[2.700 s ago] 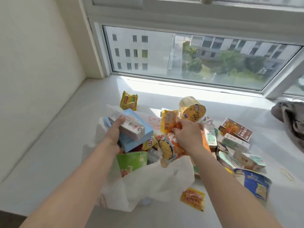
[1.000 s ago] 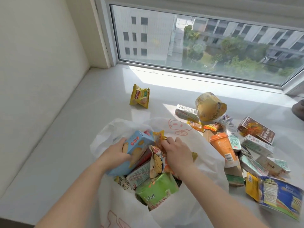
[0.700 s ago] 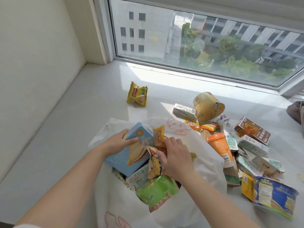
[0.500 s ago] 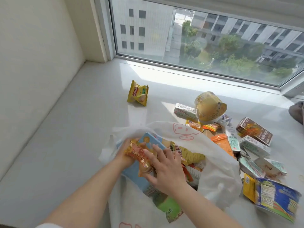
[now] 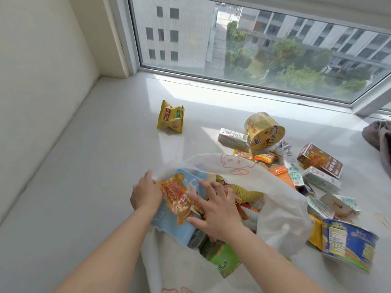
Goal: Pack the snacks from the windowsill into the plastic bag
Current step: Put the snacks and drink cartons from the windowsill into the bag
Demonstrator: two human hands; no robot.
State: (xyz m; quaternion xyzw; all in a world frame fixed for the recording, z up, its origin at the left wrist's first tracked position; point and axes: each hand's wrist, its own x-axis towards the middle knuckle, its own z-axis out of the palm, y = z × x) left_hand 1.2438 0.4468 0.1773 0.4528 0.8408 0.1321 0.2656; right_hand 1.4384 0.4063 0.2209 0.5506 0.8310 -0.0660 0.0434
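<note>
A white plastic bag point(image 5: 281, 210) with red drawings lies open on the windowsill point(image 5: 95, 166), stuffed with snacks. Inside it I see a light blue box point(image 5: 171, 224), a green packet point(image 5: 222, 260) and a yellow packet point(image 5: 246, 192). My left hand point(image 5: 145, 192) grips the bag's left rim beside an orange-red snack packet point(image 5: 176, 196). My right hand point(image 5: 215, 210) presses spread fingers on the packets over the blue box. Loose snacks lie to the right: a yellow cup point(image 5: 263, 131), an orange cup point(image 5: 282, 175), a brown box point(image 5: 319, 159).
A yellow biscuit packet point(image 5: 170, 116) lies alone toward the window. Several small cartons point(image 5: 232, 139) and a blue noodle bowl point(image 5: 349, 244) crowd the right side. Grey cloth point(image 5: 378, 138) sits at the far right. A wall bounds the left; the window closes the back.
The bag's far rim has been drawn up over the contents. The blue box went deeper and the orange-red packet now lies on it. My left hand shifted to the bag's left rim.
</note>
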